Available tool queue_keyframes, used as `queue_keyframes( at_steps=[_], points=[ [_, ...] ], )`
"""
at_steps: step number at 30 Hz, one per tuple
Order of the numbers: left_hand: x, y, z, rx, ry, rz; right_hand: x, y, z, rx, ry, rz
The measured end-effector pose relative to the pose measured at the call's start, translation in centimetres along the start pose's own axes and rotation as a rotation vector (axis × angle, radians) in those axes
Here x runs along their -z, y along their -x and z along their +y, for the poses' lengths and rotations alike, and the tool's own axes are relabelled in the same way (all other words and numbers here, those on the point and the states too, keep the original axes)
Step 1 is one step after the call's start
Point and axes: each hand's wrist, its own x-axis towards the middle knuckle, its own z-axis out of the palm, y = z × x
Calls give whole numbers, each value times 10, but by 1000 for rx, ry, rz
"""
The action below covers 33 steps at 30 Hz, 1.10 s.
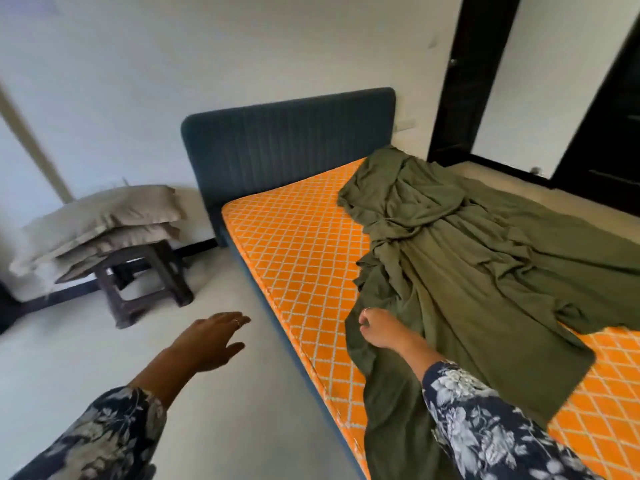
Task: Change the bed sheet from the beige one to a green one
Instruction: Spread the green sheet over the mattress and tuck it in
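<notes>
The right hand (375, 329) pinches the green sheet (467, 258) at its near edge; the left hand (211, 341) hangs spread, empty. Beyond the pinch the sheet looks light and limp, so a second edge hold should spread it.

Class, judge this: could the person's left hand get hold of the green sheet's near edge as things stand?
Probably yes: the left hand is open and free over the floor, and only bare mattress separates it from the green sheet.
</notes>
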Motion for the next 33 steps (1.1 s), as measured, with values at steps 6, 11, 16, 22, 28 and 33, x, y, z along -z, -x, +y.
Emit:
queue_keyframes(
  at_steps=[6, 11, 16, 22, 28, 33],
  points=[
    [3, -123, -50, -131, 16, -67, -11, -64, 3, -131, -82, 12],
    [21, -253, -54, -324, 34, -51, 3, -153, 50, -349, -89, 48],
    [48, -403, -80, -451, -81, -106, 69, -283, 54, -404, -115, 94],
    [67, -571, -99, -414, -59, -242, 116, -402, 49, -431, -218, 172],
    [60, -729, -64, -634, -115, -145, 124, -512, 66, -522, -243, 272],
    [32, -907, -14, -663, -39, -13, 119, -604, 101, -554, -6, 253]
  ],
)
